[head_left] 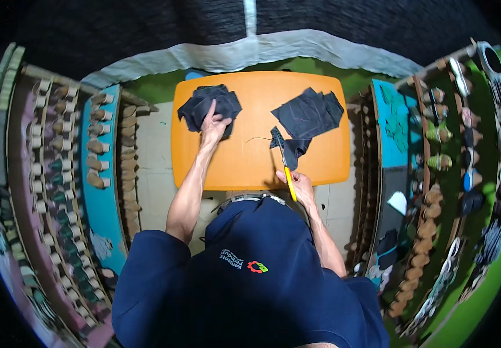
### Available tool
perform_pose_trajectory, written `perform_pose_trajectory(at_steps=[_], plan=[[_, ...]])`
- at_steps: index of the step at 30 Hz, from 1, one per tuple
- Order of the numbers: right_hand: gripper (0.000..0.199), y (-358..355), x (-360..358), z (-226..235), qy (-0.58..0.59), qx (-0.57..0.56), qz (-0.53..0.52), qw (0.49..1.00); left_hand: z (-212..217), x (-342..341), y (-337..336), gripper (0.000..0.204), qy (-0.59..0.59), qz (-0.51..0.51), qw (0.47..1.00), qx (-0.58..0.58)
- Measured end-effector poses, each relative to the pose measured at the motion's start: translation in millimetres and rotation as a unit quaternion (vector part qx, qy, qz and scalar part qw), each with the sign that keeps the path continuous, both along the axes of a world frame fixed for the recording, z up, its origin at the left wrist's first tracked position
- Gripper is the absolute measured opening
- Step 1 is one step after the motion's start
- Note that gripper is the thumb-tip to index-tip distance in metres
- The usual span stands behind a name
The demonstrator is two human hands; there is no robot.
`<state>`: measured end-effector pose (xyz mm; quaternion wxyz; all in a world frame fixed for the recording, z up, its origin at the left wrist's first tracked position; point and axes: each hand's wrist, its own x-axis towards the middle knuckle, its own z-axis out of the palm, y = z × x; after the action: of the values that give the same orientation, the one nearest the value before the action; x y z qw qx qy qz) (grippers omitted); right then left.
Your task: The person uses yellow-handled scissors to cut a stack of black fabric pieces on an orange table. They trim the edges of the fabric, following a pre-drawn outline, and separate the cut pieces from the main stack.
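Observation:
On the left of the orange table (250, 159) lies a loose pile of dark cloth-like pieces (195, 110). My left hand (213, 124) rests on the pile's near right part, its fingers apart and holding nothing that I can see. In my right hand (304, 190), near the table's front edge, is a pair of scissors (290, 184) with yellow handles. Their blades point away from me, over small dark scraps (296, 152). Beyond the scraps, a second stack of dark pieces (308, 113) with thin light lines on it sits at the right.
Shelves with rows of brown shoe lasts (97, 146) stand at the left. More racks with shoes and lasts (427, 223) line the right side, beside a blue panel (391, 116) with green material. A dark curtain with a pale lower edge (320, 46) hangs behind the table.

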<state>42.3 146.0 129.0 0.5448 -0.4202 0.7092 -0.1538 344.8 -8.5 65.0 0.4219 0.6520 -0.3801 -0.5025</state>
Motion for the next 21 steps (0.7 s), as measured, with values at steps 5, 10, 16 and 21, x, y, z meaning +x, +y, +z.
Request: perform_pose_trajectory(at_steps=[5, 10, 16, 21], plan=[[0.057, 22, -21, -8, -0.01, 0.026, -0.067, 0.997, -12, -39, 10, 0.071, -0.456, -0.099, 0.882, -0.056], [0.058, 51, -39, -15, 0.002, 0.031, -0.115, 0.993, -55, -107, 19, 0.031, -0.296, -0.18, 0.918, -0.195], [0.065, 70, -46, -14, -0.012, 0.058, -0.215, 0.975, -36, -190, 30, 0.048, -0.295, -0.332, 0.872, -0.206], [0.064, 68, -51, -13, -0.012, 0.029, -0.237, 0.971, -45, -208, 18, 0.022, -0.198, -0.411, 0.869, -0.19]])
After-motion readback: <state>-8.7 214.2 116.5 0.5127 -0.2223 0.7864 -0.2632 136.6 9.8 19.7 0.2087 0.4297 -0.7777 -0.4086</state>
